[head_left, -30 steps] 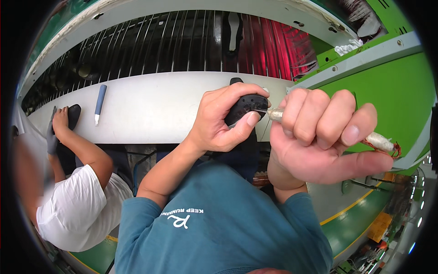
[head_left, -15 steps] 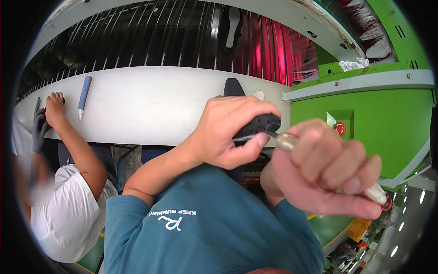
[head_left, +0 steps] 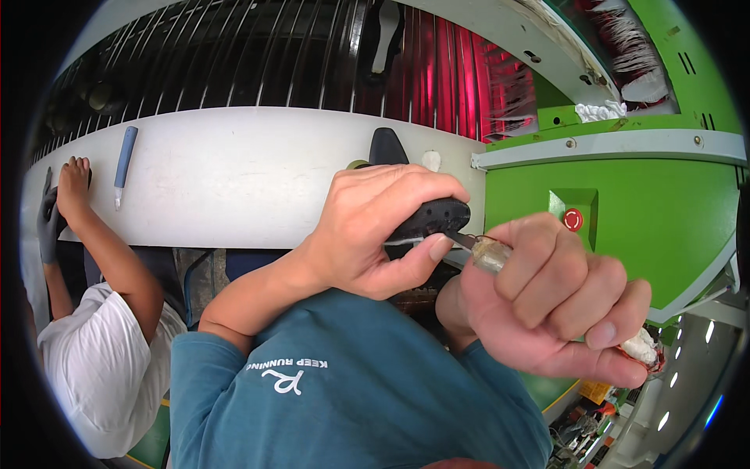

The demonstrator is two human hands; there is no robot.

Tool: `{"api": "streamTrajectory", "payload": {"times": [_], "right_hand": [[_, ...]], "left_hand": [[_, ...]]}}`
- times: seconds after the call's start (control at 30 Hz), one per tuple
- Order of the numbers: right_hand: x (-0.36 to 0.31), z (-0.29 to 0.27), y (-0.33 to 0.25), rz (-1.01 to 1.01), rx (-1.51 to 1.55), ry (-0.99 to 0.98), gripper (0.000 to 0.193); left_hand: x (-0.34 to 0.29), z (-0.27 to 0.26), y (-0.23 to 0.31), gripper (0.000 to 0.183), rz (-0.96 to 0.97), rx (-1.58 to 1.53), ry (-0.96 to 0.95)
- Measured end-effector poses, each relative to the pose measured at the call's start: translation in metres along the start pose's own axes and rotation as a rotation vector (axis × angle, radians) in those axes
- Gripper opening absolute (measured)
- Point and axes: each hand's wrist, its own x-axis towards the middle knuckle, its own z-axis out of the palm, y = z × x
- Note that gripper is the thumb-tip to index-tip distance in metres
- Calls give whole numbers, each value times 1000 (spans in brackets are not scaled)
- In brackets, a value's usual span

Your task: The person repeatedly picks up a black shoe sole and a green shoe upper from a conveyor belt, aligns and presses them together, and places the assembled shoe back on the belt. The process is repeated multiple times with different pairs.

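My left hand [head_left: 383,227] is closed around a black shoe part [head_left: 428,219] with small holes in its end; most of it hides under my fingers. In my right hand [head_left: 555,293] is a knife [head_left: 491,254], its handle wrapped in clear tape near the blade and in white at the far end. The short blade touches the edge of the shoe part, close to my left thumb. Just beyond my left hand, a black tapered piece like a sole [head_left: 387,148] lies on the white table [head_left: 234,180], beside a small white disc [head_left: 431,161].
At the left, a co-worker's bare hand [head_left: 74,187] and grey-gloved hand [head_left: 48,227] hold something dark. Near them lies a blue-handled tool [head_left: 125,160]. Metal rods beyond the table carry a dark sole [head_left: 383,43]. A green machine [head_left: 641,234] with a red button [head_left: 573,220] stands right.
The whole view has shifted slightly, so the table and machine sit further left. The knife stays at the shoe part's edge, with more of its blade showing and a thin strand beside it.
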Motion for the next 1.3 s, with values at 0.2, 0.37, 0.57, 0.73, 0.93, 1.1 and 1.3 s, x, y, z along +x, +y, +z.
{"api": "streamTrajectory", "payload": {"times": [0.2, 0.37, 0.57, 0.73, 0.93, 1.1, 1.3], "right_hand": [[0, 3, -5, -42, -20, 24, 45], [0, -1, -7, -28, -33, 5, 47], [-2, -4, -1, -51, -179, -98, 52], [5, -10, 6, 12, -108, -110, 56], [11, -20, 17, 0, -118, -123, 64], [15, -31, 18, 67, -45, -158, 67], [21, -47, 20, 235, 149, -116, 67]], "left_hand": [[-2, 7, 0, 37, 47, -12, 37], [-2, 10, 0, 37, 52, 18, 43], [2, 11, -1, 37, 10, 31, -3], [5, 9, -4, 39, -13, 18, -21], [13, 14, -10, 39, -22, 64, 47], [17, 16, -7, 37, -46, 79, 58], [17, 11, 2, 36, -113, 106, 66]]}}
